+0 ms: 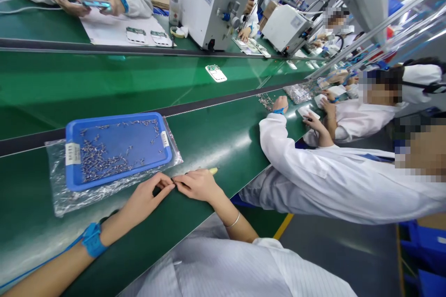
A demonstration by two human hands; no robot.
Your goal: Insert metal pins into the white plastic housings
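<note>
My left hand point(148, 197), with a blue wrist strap point(93, 240), has its fingertips pinched together over the green bench. My right hand point(198, 185) meets it, fingers bent and closed. A tiny dark piece point(173, 180) shows where the fingertips touch; its kind is too small to make out. The pale yellow end of something point(213, 171) sticks out behind my right hand, the rest hidden. Just beyond my left hand, a blue tray point(118, 184) holds many small metal pins or screws point(101, 160). It rests on a clear plastic bag point(61, 195).
Beyond the bench edge runs a green conveyor belt point(146, 74) carrying a white part with a circuit board point(216, 74). White machines point(209, 4) stand across it. At right, a co-worker's sleeve point(296, 162) reaches onto the bench near loose small parts point(265, 101).
</note>
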